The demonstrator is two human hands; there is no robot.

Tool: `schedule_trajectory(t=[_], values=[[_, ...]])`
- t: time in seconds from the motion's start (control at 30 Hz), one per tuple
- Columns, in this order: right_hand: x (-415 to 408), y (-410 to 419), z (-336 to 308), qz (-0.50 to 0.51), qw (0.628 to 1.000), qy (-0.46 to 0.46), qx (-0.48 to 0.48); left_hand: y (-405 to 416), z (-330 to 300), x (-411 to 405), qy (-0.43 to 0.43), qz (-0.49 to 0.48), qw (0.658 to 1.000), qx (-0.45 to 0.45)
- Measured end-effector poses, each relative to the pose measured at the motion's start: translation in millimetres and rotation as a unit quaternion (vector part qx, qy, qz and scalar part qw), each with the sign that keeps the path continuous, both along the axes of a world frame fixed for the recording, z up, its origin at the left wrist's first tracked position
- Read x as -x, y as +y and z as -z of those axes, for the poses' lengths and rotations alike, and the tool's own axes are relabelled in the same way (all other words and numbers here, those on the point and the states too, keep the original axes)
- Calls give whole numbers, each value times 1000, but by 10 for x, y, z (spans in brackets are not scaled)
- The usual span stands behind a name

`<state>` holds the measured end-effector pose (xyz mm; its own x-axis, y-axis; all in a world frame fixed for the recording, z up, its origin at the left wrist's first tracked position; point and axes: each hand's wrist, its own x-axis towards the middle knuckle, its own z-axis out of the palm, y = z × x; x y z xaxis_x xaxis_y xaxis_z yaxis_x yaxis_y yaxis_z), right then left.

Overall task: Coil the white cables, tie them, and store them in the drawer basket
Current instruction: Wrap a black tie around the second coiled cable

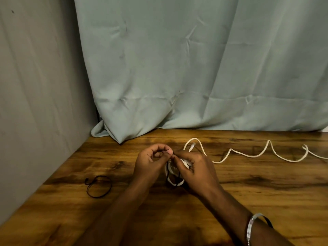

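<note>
A small coiled white cable point(173, 181) sits on the wooden table point(248, 192) between my hands, mostly hidden by them. A thin black tie string point(178, 176) loops around the coil. My left hand point(150, 164) pinches one end of the string above the coil. My right hand point(195, 169) curls over the coil and pinches the string's other end. A second white cable point(266, 153) lies uncoiled in waves from the middle to the right edge, its clear plug point(192, 146) just behind my right hand.
A loose loop of black string point(99, 186) lies on the table to the left. A grey wall point(35, 86) bounds the left side and a pale green curtain point(195, 68) hangs along the back edge. No drawer or basket is in view.
</note>
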<state>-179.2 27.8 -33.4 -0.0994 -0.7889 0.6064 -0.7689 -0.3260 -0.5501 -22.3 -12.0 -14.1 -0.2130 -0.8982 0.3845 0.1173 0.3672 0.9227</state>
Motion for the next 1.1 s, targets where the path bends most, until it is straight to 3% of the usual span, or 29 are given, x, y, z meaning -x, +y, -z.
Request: schedule_trajectory(t=[0.07, 0.17, 0.4, 0.63, 0.83, 1.1], values=[[-8, -3, 0, -46, 997, -64, -25, -31, -8, -19, -5, -2, 1000, 8], [-26, -18, 0, -87, 985, -144, -45, -55, 4, -16, 52, 17, 998, -30], [-12, -56, 28, -75, 986, -142, -43, -64, -14, -24, 146, 45, 984, -96], [49, -85, 49, -76, 972, -207, -84, -128, -89, -78, 196, -26, 980, -13], [-26, -62, 2, -102, 974, -176, -101, -168, -66, -163, 180, -130, 970, 100], [-97, -4, -64, -230, 943, -189, -152, -147, -68, -187, 149, -218, 950, 166]])
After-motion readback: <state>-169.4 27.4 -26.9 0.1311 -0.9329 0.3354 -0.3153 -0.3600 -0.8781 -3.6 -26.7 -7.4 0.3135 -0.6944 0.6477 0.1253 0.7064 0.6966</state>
